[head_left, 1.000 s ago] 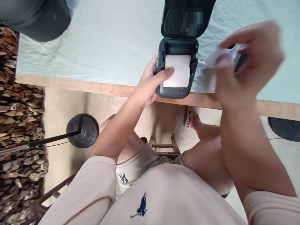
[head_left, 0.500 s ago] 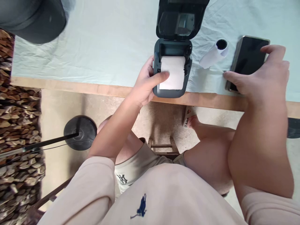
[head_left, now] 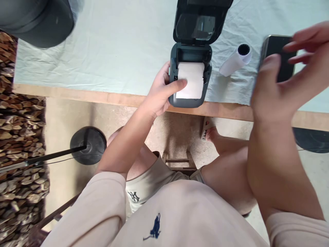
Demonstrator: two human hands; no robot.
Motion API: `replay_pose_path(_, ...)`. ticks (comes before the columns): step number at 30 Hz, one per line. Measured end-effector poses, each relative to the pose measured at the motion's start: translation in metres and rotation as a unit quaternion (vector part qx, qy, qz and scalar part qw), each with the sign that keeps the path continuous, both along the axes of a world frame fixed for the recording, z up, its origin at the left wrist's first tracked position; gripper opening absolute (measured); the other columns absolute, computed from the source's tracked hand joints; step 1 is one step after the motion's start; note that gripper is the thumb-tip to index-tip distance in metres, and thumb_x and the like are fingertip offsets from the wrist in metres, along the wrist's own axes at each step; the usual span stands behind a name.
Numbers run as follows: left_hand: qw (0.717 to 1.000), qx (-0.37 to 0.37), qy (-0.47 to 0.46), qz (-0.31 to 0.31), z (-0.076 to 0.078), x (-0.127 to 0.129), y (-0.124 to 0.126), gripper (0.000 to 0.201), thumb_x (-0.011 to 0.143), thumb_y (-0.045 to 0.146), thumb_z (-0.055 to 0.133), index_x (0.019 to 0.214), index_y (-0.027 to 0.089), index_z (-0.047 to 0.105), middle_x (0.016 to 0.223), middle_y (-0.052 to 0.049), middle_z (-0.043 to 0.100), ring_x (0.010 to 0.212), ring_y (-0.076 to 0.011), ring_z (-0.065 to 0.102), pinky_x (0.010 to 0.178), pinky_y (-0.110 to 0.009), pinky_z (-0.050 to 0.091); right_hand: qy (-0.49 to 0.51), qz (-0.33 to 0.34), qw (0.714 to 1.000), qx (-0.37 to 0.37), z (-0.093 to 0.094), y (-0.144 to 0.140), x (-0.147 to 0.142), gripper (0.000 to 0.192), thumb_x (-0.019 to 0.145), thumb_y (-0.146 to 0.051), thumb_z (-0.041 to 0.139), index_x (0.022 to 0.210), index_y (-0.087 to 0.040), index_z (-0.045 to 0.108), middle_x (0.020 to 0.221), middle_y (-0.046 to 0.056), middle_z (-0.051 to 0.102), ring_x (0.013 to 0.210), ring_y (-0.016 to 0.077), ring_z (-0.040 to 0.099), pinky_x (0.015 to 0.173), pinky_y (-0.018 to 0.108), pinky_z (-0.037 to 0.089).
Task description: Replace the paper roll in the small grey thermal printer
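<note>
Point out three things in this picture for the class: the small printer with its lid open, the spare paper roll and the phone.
printer (head_left: 180, 102), head view, on its dark front edge.
spare paper roll (head_left: 232, 64), head view, on its white side.
phone (head_left: 276, 46), head view, on its dark screen.

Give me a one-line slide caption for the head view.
Left hand steadies open printer loaded with paper; right hand grips phone beside a spare roll.

1. The table (head_left: 102, 95) had a wooden edge and a pale, wrinkly cloth (head_left: 115, 51) spread over it.
2. A small grey printer (head_left: 189, 77) sat at the near edge with its lid up.
3. A white paper roll (head_left: 235, 60) lay just to the right of it.
4. A dark round thing (head_left: 38, 24) sat at the far left corner.
</note>
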State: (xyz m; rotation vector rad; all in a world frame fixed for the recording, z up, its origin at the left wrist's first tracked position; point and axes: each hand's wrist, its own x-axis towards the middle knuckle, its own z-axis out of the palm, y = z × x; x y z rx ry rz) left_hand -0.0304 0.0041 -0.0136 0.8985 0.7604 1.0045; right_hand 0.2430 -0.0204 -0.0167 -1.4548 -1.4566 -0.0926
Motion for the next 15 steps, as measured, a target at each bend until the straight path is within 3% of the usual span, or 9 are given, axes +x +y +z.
replay_pose_path(1, 1.0, 0.004, 0.001, -0.006, 0.0, 0.0, 0.0, 0.026, 0.093, 0.035, 0.089, 0.116, 0.031, 0.078, 0.109, -0.005, 0.085, 0.152, -0.039, 0.076, 0.132, -0.054, 0.062, -0.04, 0.081, 0.992, 0.092, -0.004, -0.006, -0.012, 0.032, 0.101, -0.049, 0.072, 0.124, -0.028, 0.073, 0.115, 0.013, 0.068, 0.105, 0.0346, 0.068, 0.093, 0.058, 0.059)
replay_pose_path(2, 1.0, 0.006, 0.002, -0.007, 0.001, 0.0, -0.001, 0.027, 0.093, 0.035, 0.09, 0.117, 0.032, 0.078, 0.109, -0.005, 0.085, 0.15, -0.0386, 0.077, 0.13, -0.053, 0.064, -0.075, 0.132, 0.984, 0.09, -0.007, -0.012, -0.027, 0.034, 0.107, -0.052, 0.062, 0.13, -0.03, 0.074, 0.116, 0.013, 0.071, 0.108, 0.0356, 0.071, 0.095, 0.059, 0.06)
replay_pose_path(4, 1.0, 0.0, 0.008, 0.006, 0.004, 0.001, -0.003, 0.028, 0.093, 0.04, 0.091, 0.117, 0.032, 0.079, 0.111, -0.005, 0.086, 0.151, -0.039, 0.076, 0.126, -0.05, 0.066, -0.106, 0.136, 0.985, 0.018, -0.009, -0.023, -0.06, 0.037, 0.11, -0.053, 0.057, 0.139, -0.035, 0.073, 0.13, 0.014, 0.075, 0.132, 0.0393, 0.072, 0.111, 0.063, 0.062)
replay_pose_path(7, 0.999, -0.022, 0.01, 0.043, 0.007, 0.002, -0.007, 0.029, 0.09, 0.041, 0.093, 0.113, 0.03, 0.079, 0.105, -0.004, 0.083, 0.155, -0.0402, 0.075, 0.122, -0.047, 0.067, -0.134, 0.168, 0.975, -0.06, -0.007, -0.033, -0.095, 0.038, 0.113, -0.044, 0.053, 0.145, -0.039, 0.073, 0.144, 0.01, 0.079, 0.146, 0.0373, 0.07, 0.127, 0.065, 0.058)
replay_pose_path(12, 0.999, -0.031, 0.016, 0.027, 0.004, -0.001, -0.002, 0.025, 0.09, 0.03, 0.091, 0.111, 0.028, 0.079, 0.101, -0.002, 0.081, 0.151, -0.0395, 0.078, 0.122, -0.049, 0.067, -0.114, 0.208, 0.968, -0.081, -0.015, -0.029, -0.098, 0.033, 0.112, -0.045, 0.056, 0.14, -0.04, 0.075, 0.132, 0.009, 0.082, 0.144, 0.039, 0.071, 0.128, 0.067, 0.056)
replay_pose_path(15, 1.0, -0.016, -0.001, 0.012, 0.001, -0.003, 0.0, 0.026, 0.091, 0.026, 0.088, 0.115, 0.028, 0.079, 0.108, -0.006, 0.086, 0.157, -0.0397, 0.074, 0.126, -0.052, 0.066, -0.083, 0.195, 0.977, 0.012, -0.016, -0.013, -0.087, 0.036, 0.116, -0.052, 0.047, 0.137, -0.037, 0.071, 0.133, 0.012, 0.077, 0.138, 0.0388, 0.073, 0.126, 0.069, 0.056)
